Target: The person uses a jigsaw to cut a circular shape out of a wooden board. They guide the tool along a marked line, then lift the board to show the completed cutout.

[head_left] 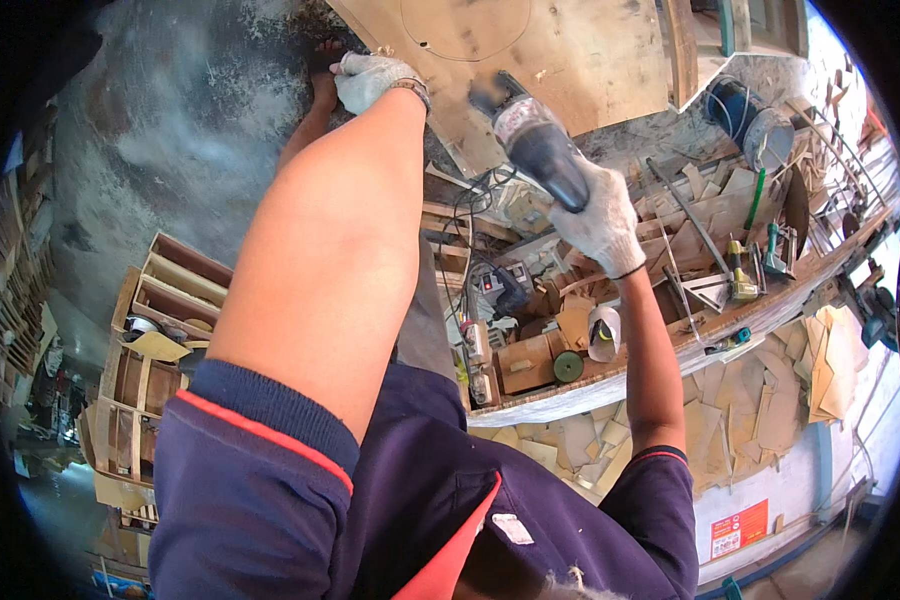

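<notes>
My right hand (602, 215), in a white knit glove, is wrapped around the rear of a dark corded jigsaw (542, 150). The front end of the jigsaw overlaps the plywood sheet (590, 65); whether it touches the wood, I cannot tell. A round line is drawn on the sheet near its far edge. My left hand (378, 82), also gloved, is at the sheet's left edge with its fingers curled in. What those fingers hold, if anything, is hidden. A bare foot (322, 90) stands on the floor just left of that hand.
To the right runs a cluttered workbench (570, 395) with wood offcuts, a yellow drill (740, 270), clamps and a green disc (568, 367). Black cable (460, 205) loops beside the sheet. A blue drum (740, 115) stands beyond. Wooden drawer frames (170, 290) are at the left.
</notes>
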{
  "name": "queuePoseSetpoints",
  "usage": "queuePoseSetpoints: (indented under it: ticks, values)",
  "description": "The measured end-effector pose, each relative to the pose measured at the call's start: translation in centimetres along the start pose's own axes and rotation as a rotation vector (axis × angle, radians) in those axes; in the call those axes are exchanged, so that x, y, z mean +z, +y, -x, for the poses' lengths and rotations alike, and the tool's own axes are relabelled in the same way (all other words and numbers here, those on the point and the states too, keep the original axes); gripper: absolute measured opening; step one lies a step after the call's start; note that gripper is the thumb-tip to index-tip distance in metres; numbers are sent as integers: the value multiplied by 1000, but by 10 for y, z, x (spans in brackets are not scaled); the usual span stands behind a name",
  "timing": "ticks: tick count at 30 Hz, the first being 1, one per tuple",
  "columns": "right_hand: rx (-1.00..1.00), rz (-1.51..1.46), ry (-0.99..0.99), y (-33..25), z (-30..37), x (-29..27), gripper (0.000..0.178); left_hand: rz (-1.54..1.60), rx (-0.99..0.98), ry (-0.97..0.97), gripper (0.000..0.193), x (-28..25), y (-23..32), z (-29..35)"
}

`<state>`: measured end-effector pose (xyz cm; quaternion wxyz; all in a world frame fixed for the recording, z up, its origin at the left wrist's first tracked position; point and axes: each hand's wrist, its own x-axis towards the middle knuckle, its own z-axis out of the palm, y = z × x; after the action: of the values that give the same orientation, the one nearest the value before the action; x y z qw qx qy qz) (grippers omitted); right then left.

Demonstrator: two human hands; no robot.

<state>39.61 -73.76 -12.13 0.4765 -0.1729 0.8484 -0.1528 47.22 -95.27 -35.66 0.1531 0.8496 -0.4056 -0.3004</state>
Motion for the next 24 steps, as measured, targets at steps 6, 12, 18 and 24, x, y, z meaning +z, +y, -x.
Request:
queuePoseSetpoints:
  ticks: [6, 12, 18, 24]
  values:
    - [-1, -30, 25, -2, -1, 7, 39, -112, 16, 23, 56, -2, -1, 2]
    - [6, -70, 7, -9, 0, 4, 35, -267, 8, -33, 55, -10, 10, 5]
    - [1, -76, 41, -13, -1, 7, 37, -309, 72, 45, 53, -4, 2, 2]
    - [-9, -73, 98, -10, 0, 18, 44, -236, 113, 86, 53, 2, -11, 0]
